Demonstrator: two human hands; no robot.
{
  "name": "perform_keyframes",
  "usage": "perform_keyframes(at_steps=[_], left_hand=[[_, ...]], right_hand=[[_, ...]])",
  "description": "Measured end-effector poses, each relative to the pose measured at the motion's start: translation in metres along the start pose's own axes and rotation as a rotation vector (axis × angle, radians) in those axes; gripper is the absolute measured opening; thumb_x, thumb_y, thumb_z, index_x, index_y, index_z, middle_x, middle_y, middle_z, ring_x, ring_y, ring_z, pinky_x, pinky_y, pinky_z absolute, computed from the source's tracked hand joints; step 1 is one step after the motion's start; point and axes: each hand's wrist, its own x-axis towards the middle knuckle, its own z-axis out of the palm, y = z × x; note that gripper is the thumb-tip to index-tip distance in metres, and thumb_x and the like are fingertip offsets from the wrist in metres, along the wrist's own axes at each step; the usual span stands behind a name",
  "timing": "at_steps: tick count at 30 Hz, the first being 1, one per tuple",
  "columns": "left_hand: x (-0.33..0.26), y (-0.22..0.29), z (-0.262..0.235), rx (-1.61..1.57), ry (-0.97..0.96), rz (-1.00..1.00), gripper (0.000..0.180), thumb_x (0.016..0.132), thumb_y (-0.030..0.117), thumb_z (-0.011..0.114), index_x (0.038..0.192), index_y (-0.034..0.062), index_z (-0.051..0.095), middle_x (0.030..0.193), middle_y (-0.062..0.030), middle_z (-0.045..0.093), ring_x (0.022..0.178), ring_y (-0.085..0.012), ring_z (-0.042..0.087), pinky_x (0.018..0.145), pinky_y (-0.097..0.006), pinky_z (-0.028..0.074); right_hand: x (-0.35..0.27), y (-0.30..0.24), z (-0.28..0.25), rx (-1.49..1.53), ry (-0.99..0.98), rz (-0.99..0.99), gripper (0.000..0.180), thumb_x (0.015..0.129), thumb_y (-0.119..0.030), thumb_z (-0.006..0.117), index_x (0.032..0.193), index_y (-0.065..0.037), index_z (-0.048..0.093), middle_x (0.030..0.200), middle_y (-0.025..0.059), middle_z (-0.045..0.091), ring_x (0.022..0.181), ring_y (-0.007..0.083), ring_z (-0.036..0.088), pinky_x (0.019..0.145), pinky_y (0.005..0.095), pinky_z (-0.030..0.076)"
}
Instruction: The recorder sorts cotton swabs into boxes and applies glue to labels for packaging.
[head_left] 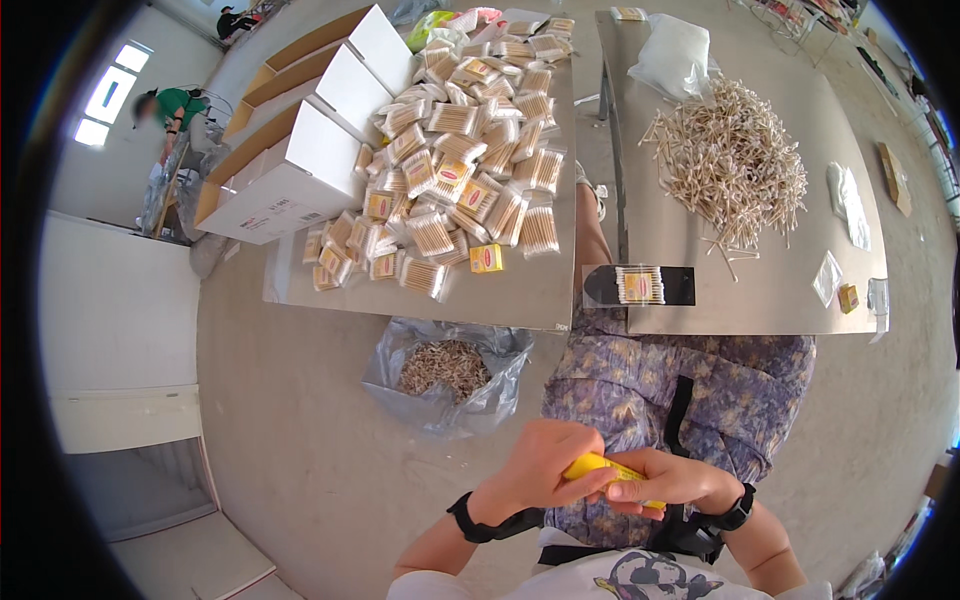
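Both hands are together above my lap, closed round one long yellow printed object (pixel 633 478). Its kind is not clear, since fingers cover much of it. My left hand (pixel 540 462) grips its left end, and my right hand (pixel 672 480) holds the right part with the thumb lying along it. Beyond them, at the right table's front edge, a small bundle of cotton swabs (pixel 640 285) lies on a black strip (pixel 678 285). Farther back on that table is a big loose heap of cotton swabs (pixel 735 160).
On the left table are many bagged swab packs (pixel 460 150), a small yellow box (pixel 486 258) and open white cartons (pixel 320 150). A grey plastic bag of swab pieces (pixel 445 370) is on the floor. A white bag (pixel 672 55) sits behind the heap. A person in green (pixel 178 108) is far left.
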Motion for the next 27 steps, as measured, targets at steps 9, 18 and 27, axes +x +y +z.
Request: perform_keyframes(at_steps=[9, 18, 27], left_hand=[[-0.005, 0.018, -0.015, 0.063, 0.125, 0.167, 0.023, 0.088, 0.023, 0.051, 0.075, 0.0060, 0.059, 0.062, -0.0082, 0.057, 0.054, -0.0229, 0.054, 0.049, -0.034, 0.040], [-0.026, -0.023, -0.094, 0.261, 1.154, -0.507, 0.038, 0.100, 0.038, 0.037, 0.100, 0.0052, 0.056, 0.091, -0.0030, 0.057, 0.076, -0.0071, 0.048, 0.062, -0.020, 0.039], [0.039, -0.153, -0.024, 0.577, 0.463, -0.345, 0.036, 0.078, 0.014, 0.072, 0.111, 0.0065, 0.059, 0.100, -0.0114, 0.055, 0.093, -0.0290, 0.056, 0.079, -0.038, 0.047]], right_hand=[[-0.014, -0.018, 0.037, -0.460, 0.237, -0.109, 0.041, 0.091, -0.039, 0.060, 0.107, -0.002, 0.053, 0.062, 0.0132, 0.058, 0.049, 0.0204, 0.058, 0.047, 0.0304, 0.046], [-0.089, 0.041, -0.003, -0.636, 1.023, -0.043, 0.043, 0.080, -0.030, 0.075, 0.102, 0.000, 0.053, 0.070, 0.0144, 0.059, 0.055, 0.0204, 0.057, 0.052, 0.0318, 0.045], [-0.093, 0.070, -0.021, -0.551, 1.140, -0.159, 0.037, 0.084, -0.025, 0.071, 0.105, -0.001, 0.052, 0.070, 0.0068, 0.056, 0.051, 0.0112, 0.051, 0.048, 0.0266, 0.041]])
